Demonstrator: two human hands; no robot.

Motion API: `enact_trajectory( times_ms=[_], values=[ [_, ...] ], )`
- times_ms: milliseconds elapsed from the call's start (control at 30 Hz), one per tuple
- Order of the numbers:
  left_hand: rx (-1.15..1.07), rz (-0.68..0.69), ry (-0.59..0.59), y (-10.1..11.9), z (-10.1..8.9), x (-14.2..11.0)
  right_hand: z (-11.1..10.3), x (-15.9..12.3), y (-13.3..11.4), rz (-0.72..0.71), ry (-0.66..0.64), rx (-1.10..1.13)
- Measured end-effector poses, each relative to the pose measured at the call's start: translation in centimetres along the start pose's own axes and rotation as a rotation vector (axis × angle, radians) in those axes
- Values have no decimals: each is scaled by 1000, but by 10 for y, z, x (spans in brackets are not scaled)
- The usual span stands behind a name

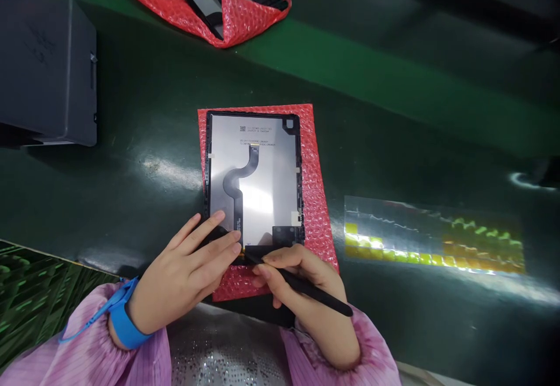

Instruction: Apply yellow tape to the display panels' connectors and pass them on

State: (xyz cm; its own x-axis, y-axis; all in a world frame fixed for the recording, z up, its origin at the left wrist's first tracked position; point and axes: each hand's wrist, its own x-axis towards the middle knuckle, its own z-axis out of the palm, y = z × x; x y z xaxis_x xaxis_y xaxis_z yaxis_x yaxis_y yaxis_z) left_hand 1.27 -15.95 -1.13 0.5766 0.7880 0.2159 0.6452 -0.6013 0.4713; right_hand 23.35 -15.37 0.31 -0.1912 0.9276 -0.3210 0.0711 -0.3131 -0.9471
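A tablet screen panel point(280, 193) lies back side up on a red bubble-wrap sheet point(318, 217). A dark curved flex cable point(231, 183) runs down its silver back. My left hand point(188, 263) lies over the panel's lower left, fingers stretched out, fingertips by the cable's lower end. In my right hand point(301, 281) is a black pry tool point(315, 291), held like a pen. Its flat tip meets the panel's lower edge, close to my left fingertips. What exactly the tip touches is too small to make out.
To the right lies a clear sheet with yellow film pieces point(394, 252). A dark grey box point(48, 65) stands at the back left. Farther back, another red bubble wrap point(249, 21) holds more panels. All rest on a dark green table point(144, 112); its front edge shows at lower left.
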Motion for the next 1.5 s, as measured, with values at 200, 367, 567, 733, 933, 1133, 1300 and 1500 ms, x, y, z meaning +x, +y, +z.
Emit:
enact_trajectory(
  times_ms=[200, 367, 567, 733, 933, 1133, 1300, 1500],
  values=[
    [-2, 0, 3, 0, 0, 0, 1, 0, -3, -27, 5, -10],
    [-14, 5, 14, 0, 0, -1, 0, 0, 1, -7, -8, -39],
    [-9, -7, -12, 0, 0, -2, 1, 2, 0, -1, 0, -59],
    [5, -6, -13, 1, 0, -1, 1, 2, -3, -22, 14, -59],
    [-13, 1, -7, 0, 0, -1, 1, 0, -1, -9, -2, -78],
    [-27, 3, 9, -1, 1, 0, 2, 2, -2, 0, 4, -97],
    [-20, -9, -26, 0, -2, 0, 2, 2, -6, -15, 16, -84],
    [-26, -6, -14, 0, -2, -1, 2, 2, -4, -24, 14, -89]
  ],
)
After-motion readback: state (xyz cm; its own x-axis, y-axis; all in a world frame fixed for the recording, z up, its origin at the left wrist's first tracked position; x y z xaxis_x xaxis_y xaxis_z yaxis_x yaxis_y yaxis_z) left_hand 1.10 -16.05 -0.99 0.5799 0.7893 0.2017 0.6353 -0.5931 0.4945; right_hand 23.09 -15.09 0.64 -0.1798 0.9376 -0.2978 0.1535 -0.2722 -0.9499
